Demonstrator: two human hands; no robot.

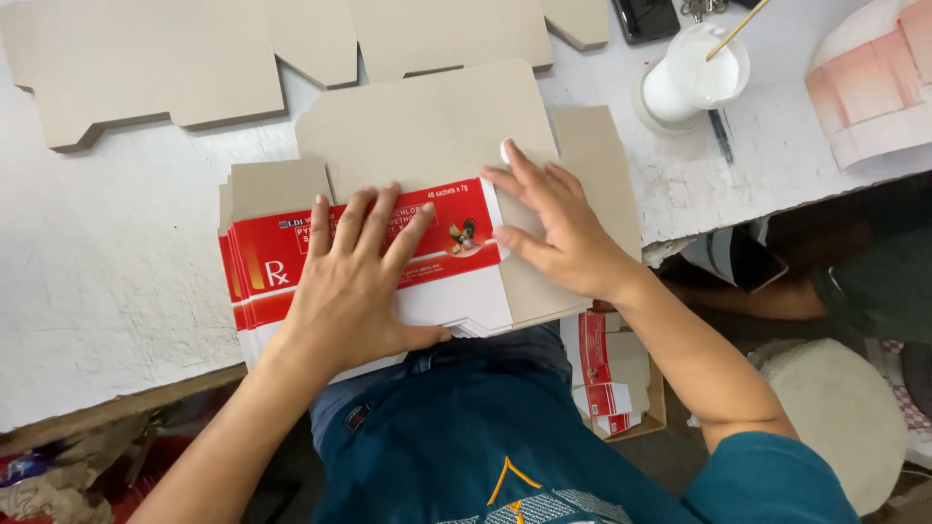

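White worktable [107, 281], scuffed paint, fills the far part of the view. Far left: plain grey cardboard blanks [146, 68] lie flat, unfolded. Near the table's front edge sits a stack of flat cartons [267, 267], red w/ white panels, grey card flaps showing at the far side. Left hand [354, 291] lies palm-down on the red panel, fingers spread, pressing flat. Just to the right, right hand [558, 233] rests on a grey flap [592, 160] of the top carton, fingers fanned, thumb tip at the red panel's right edge. Far right: white cup [689, 82] w/ white liquid and a thin stick in it, a pen beside it. Near right, below table level: small box [616, 383] w/ more red-white cartons.
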